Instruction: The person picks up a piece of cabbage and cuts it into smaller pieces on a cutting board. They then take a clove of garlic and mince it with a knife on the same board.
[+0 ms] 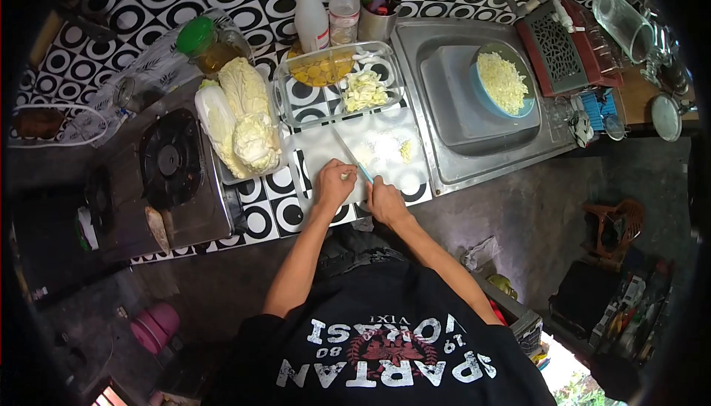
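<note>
My right hand (385,200) grips a knife (365,172) by its light-blue handle. The blade points up and left over a translucent cutting board (318,147). Just left of the knife, my left hand (337,182) is closed with its fingers curled at the board; a small pale bit shows at the fingertips, too small to name. A little heap of finely chopped pale pieces (406,151) lies on the board's right side. Behind the board, a clear divided container (285,113) holds yellow-orange slices (322,69) and pale cut pieces (364,91).
Napa cabbages and a cauliflower-like head (257,143) fill a tray at left, beside a gas stove (170,154). A blue bowl (481,95) of chopped pale vegetable stands in the steel sink (437,151). Bottles (344,17), a green-lidded jar (215,47) and a utensil cup (378,25) stand behind.
</note>
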`<state>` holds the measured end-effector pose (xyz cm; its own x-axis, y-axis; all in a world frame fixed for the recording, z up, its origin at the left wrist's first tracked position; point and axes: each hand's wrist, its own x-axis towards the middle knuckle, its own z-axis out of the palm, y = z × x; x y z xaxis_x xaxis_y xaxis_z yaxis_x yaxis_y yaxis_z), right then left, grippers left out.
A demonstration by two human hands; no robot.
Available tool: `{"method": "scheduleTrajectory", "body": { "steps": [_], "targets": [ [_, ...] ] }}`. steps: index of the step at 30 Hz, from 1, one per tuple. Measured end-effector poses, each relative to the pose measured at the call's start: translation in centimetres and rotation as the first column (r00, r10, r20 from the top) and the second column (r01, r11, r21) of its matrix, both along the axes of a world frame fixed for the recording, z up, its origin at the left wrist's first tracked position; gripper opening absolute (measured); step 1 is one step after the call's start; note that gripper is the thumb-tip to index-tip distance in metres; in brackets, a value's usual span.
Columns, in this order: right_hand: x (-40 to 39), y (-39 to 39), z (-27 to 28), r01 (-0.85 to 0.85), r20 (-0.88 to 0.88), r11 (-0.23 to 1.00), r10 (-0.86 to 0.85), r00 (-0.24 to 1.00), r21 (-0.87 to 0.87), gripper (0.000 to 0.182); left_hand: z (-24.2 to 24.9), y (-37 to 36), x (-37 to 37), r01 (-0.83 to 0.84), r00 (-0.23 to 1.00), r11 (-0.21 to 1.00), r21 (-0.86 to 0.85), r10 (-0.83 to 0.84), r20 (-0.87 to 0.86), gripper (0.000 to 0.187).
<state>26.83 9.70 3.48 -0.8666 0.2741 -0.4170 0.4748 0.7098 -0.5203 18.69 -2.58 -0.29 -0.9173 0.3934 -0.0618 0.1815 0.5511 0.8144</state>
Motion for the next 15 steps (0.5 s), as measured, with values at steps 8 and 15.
{"method": "scheduleTrajectory", "body": {
  "steps": [8, 15],
  "targets": [
    [0.1, 1.4, 2.4, -0.042, 0.069, 0.998, 0.046, 0.997, -0.049, 0.036, 0.4, 0.3, -0.1, -0.067, 0.997, 0.998, 0.015, 0.066, 0.028, 0.01],
    [1.6, -0.6, -0.7, 0.032, -0.001, 0.997, -0.032, 0.999, -0.076, 0.034, -0.5, 0.1, -0.1, -0.046, 0.999, 0.994, 0.097, 0.047, -0.006, 0.01]
  ]
}}
